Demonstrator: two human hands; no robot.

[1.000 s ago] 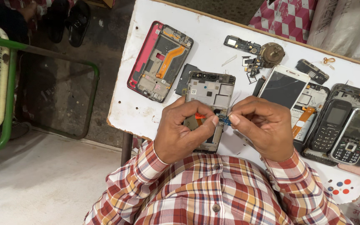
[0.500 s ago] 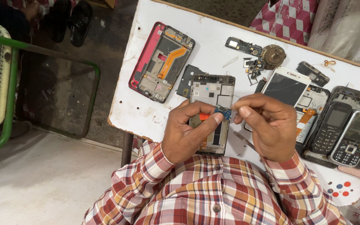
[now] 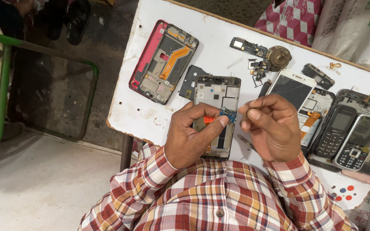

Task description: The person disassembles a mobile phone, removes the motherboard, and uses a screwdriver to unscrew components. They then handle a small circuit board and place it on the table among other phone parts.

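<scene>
My left hand (image 3: pixel 193 134) pinches a small blue circuit board (image 3: pixel 228 114) between thumb and forefinger, above an opened grey phone frame (image 3: pixel 216 96) lying on the white table (image 3: pixel 138 111). My right hand (image 3: pixel 273 128) hovers just right of the board with thumb and forefinger pinched together; whether it holds something thin I cannot tell. Both wrists wear red plaid sleeves.
A red-edged phone frame with an orange ribbon cable (image 3: pixel 163 62) lies at the upper left. A white smartphone (image 3: pixel 291 90), two keypad phones (image 3: pixel 347 137), loose small parts and a round brass piece (image 3: pixel 278 56) sit to the right. A green metal frame (image 3: pixel 1 94) stands left of the table.
My right hand has drawn slightly away to the right of the blue board. My left hand keeps its pinch on the board over the grey frame.
</scene>
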